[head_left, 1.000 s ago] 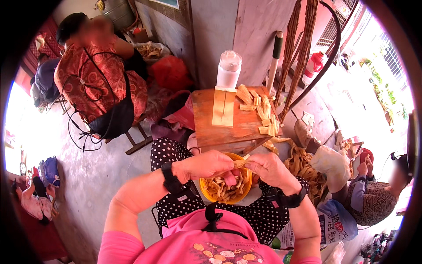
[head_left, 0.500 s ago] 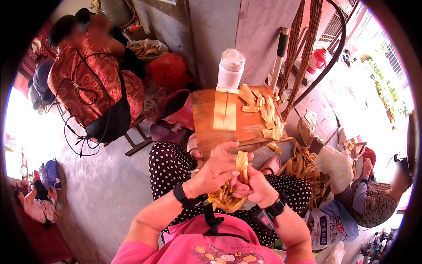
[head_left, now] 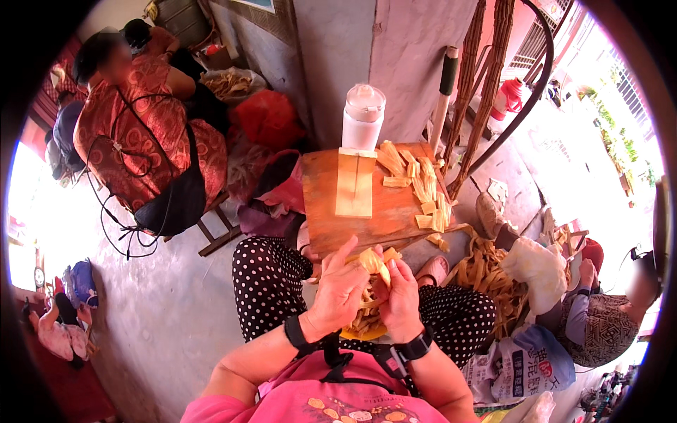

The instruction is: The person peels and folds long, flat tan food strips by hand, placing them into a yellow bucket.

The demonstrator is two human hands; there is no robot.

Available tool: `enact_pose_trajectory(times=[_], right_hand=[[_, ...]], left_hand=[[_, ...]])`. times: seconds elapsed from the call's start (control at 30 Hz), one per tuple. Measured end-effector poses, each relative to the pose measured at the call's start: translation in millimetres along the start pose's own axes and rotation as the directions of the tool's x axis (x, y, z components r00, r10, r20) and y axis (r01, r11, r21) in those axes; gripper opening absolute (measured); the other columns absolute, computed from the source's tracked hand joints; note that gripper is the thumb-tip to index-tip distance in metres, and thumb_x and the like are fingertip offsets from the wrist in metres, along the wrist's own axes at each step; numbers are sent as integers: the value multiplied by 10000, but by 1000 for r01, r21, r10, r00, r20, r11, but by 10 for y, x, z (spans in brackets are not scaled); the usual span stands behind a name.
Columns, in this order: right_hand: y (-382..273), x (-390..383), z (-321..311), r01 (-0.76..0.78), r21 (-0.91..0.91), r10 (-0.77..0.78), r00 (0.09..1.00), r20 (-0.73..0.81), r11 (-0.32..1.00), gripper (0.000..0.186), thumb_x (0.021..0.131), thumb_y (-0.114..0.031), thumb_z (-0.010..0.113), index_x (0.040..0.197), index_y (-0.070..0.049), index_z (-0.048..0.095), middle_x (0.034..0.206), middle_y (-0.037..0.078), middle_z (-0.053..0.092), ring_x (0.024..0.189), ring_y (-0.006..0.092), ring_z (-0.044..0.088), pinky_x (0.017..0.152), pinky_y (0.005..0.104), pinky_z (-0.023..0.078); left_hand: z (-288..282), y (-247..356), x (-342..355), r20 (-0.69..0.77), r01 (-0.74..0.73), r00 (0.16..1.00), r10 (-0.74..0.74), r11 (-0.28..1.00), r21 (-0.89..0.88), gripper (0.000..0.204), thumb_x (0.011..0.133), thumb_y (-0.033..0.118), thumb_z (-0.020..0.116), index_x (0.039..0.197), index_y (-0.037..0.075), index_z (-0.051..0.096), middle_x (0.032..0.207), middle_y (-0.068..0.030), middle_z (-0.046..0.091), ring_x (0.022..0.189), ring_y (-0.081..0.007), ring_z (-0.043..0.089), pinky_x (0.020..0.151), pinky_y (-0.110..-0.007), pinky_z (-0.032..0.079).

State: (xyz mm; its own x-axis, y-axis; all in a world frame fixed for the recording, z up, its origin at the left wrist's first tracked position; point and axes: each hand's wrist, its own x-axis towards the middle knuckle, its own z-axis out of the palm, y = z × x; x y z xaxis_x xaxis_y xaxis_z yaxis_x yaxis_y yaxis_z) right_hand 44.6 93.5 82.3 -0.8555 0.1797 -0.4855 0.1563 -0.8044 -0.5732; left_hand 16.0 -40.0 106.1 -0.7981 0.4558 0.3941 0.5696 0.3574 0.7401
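Observation:
A yellow-brown dried strip (head_left: 374,264), bent over at its top, is held between both hands above my lap. My left hand (head_left: 334,290) pinches its left side, forefinger pointing up. My right hand (head_left: 401,299) is closed on its right side, thumb uppermost. Below them, a heap of similar strips (head_left: 364,324) lies in a yellow-rimmed container, mostly hidden by my hands. Just beyond, an orange-brown wooden board (head_left: 319,197) carries a pale wooden block (head_left: 354,192) with a dark slit. Several short cut pieces (head_left: 421,180) lie at the board's right.
A white lidded cup (head_left: 363,116) stands behind the block. Long strips (head_left: 486,271) are heaped to the right, near a printed sack (head_left: 529,366). One person in patterned red (head_left: 151,141) sits at the left, another person (head_left: 599,317) at the right. A green-handled pole (head_left: 446,84) leans nearby.
The strip stood upright between my fingers; now its top is bent over. My right hand has risen slightly, and my left hand has shifted left. My view has also moved a little.

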Motion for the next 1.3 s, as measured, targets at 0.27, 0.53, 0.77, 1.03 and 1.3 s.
enact_pose_trajectory(times=[0.27, 0.53, 0.77, 1.03, 1.3], right_hand=[[-22, 42, -290, 503, -466, -359, 859, 365, 728, 156, 893, -19, 536, 1019, 40, 605, 914, 26, 609, 834, 87, 544, 758, 198, 424], [-523, 26, -203, 252, -766, 84, 926, 369, 592, 94, 818, -45, 638, 769, 10, 579, 716, -15, 558, 676, 48, 495, 591, 196, 419], [-370, 78, -306, 354, -800, -24, 919, 393, 484, 110, 829, -45, 609, 850, 0, 510, 752, 6, 525, 667, 62, 479, 580, 217, 422], [-389, 29, -251, 177, -795, 140, 940, 311, 580, 133, 907, -107, 527, 870, 14, 568, 754, -9, 548, 682, 47, 472, 580, 212, 396], [-616, 16, -297, 397, -816, -38, 906, 421, 420, 163, 873, -134, 604, 798, 8, 577, 659, -10, 541, 595, 58, 445, 531, 206, 369]], left_hand=[[40, -77, 64, 13, 224, 973, -231, 928, -296, 234, 824, -20, 548, 1035, 33, 632, 895, -150, 646, 809, -273, 651, 684, -289, 494], [43, -161, 13, 155, 91, 987, -43, 945, -314, 59, 822, 55, 605, 865, 15, 616, 751, -111, 579, 698, -250, 569, 632, -304, 449], [142, -194, 27, 295, 352, 925, -239, 830, -433, 111, 808, -31, 587, 912, 5, 577, 850, -26, 576, 740, -123, 572, 657, -243, 466], [147, -248, 69, 320, 594, 768, -555, 430, -680, 142, 795, -38, 600, 831, 54, 498, 731, 1, 556, 606, -57, 536, 511, -191, 436], [-127, -457, 45, 300, 505, 779, -550, 269, -820, 130, 816, -34, 601, 843, 52, 506, 822, -57, 589, 642, -107, 558, 566, -212, 461]])
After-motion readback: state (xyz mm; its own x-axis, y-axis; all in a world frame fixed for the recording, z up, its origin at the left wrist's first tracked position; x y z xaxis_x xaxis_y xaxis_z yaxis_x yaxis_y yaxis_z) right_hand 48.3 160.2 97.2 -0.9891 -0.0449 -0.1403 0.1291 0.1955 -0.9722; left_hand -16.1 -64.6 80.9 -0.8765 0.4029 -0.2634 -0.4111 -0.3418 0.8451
